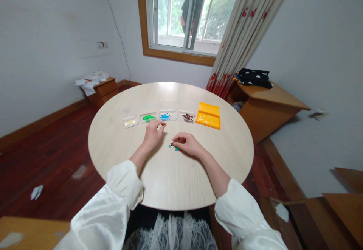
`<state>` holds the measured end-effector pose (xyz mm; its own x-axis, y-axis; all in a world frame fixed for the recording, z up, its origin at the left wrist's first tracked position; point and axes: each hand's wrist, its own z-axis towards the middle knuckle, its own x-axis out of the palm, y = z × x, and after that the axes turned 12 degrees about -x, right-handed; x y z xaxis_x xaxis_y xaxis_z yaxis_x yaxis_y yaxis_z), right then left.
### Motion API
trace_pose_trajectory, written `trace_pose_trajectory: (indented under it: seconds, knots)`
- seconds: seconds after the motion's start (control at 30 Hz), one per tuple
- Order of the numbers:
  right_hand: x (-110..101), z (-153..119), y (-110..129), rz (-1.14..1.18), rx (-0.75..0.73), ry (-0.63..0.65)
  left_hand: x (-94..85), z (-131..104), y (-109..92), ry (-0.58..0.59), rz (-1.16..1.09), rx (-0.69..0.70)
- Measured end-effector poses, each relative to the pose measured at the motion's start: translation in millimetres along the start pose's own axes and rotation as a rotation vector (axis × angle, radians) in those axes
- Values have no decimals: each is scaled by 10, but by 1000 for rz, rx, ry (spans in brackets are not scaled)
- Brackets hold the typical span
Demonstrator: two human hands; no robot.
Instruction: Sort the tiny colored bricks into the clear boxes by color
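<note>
- Small cluster of coloured pieces (173, 147) lies on the round table (176, 182), in front of the person, at the right hand's fingertips.
- Cluster's visible spread runs roughly left to right, its right end slightly nearer the person; pointing of single pieces too small to read.
- Right hand (188, 143): thumb and fingers bent at the cluster, beside a dark piece; grip or mere touch, cannot tell. It hides part of the cluster's right side.
- Left hand (153, 132): fingers curled, thumb near forefinger, below the blue-piece box (171, 117); whether pinching anything, cannot tell.
- Orange case (208, 109): open, long axis left to right; pale contents indistinct.
</note>
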<state>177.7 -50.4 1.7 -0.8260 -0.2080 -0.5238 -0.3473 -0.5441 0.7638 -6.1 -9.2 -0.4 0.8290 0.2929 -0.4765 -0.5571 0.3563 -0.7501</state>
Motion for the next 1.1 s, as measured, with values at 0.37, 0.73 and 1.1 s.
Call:
trace_pose_trajectory:
  seconds: [0.37, 0.73, 1.1]
  knots:
    - [-15, -6, 43, -98, -107, 109, -597, 162, 427, -249, 211, -284]
    - [-7, -17, -20, -80, -84, 99, -819, 216, 810, -308, 395, -434]
    - [-9, -17, 29, -82, -70, 85, -798, 214, 817, -274, 412, -458]
